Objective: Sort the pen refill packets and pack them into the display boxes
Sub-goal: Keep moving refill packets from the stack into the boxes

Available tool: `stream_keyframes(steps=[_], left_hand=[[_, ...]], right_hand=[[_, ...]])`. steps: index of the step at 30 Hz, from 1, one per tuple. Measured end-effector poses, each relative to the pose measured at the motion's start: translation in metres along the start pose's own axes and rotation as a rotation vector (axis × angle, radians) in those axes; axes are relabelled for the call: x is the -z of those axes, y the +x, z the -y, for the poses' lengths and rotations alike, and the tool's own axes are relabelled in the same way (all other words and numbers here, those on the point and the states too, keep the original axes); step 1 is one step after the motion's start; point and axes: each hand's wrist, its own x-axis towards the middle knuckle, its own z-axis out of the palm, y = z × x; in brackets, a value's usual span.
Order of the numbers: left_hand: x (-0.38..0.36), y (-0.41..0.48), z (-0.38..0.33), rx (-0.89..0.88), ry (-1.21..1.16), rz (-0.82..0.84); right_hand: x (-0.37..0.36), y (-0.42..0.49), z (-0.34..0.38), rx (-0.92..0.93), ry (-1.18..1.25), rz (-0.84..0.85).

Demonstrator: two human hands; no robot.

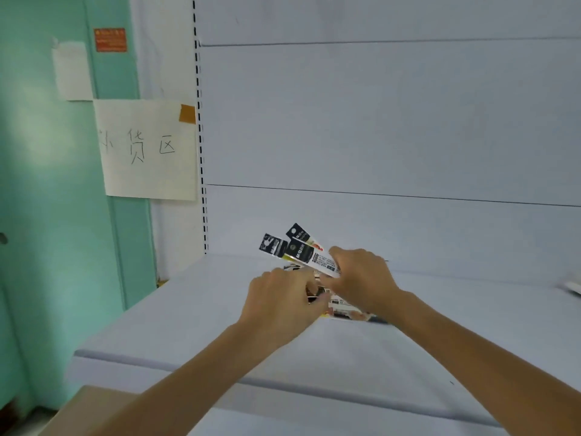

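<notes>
My right hand (361,278) grips a fanned bunch of pen refill packets (295,250), black-topped with white printed lower parts, tilted up and to the left above the shelf. Just to its left, my left hand (279,303) has its fingers curled down onto a small pile of packets (349,311) lying on the pale shelf (188,309). Both hands hide most of that pile; whether the left fingers pinch a packet is unclear. No display box is visible.
The white shelf unit has a plain back panel (377,136) and a slotted upright (201,152) at left. A handwritten paper sign (147,149) hangs on the green wall. A cardboard box corner (88,410) sits at lower left. A small white object (570,287) lies at far right.
</notes>
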Motion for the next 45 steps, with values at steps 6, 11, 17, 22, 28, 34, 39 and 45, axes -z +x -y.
stream_keyframes(steps=[6, 11, 17, 22, 28, 34, 39, 45], left_hand=[[-0.008, 0.01, 0.03, -0.317, 0.448, 0.039], [-0.024, 0.007, 0.051, -0.085, 0.389, 0.228], [-0.02, 0.008, 0.06, -0.032, 0.255, 0.17], [-0.031, 0.008, 0.038, -0.176, 0.309, 0.116], [-0.029, 0.012, 0.033, -0.078, 0.192, 0.203], [-0.024, 0.009, 0.019, -0.277, 0.17, 0.274], [-0.039, 0.016, 0.004, -0.363, 0.16, 0.185], [-0.057, 0.046, -0.038, -0.383, 0.084, 0.227]], right_hand=[[-0.008, -0.021, 0.013, 0.233, -0.196, 0.178], [-0.003, -0.024, 0.011, 0.238, -0.143, 0.25], [0.007, -0.031, -0.017, -0.247, 0.706, -0.007], [-0.016, -0.029, 0.003, -0.513, 0.786, -0.083], [-0.016, -0.041, 0.013, 0.112, 0.14, -0.019], [-0.019, -0.053, -0.024, 0.204, -0.136, -0.025], [-0.012, -0.061, -0.063, 0.116, -0.006, 0.011], [0.047, -0.101, -0.156, -0.292, 0.178, -0.251]])
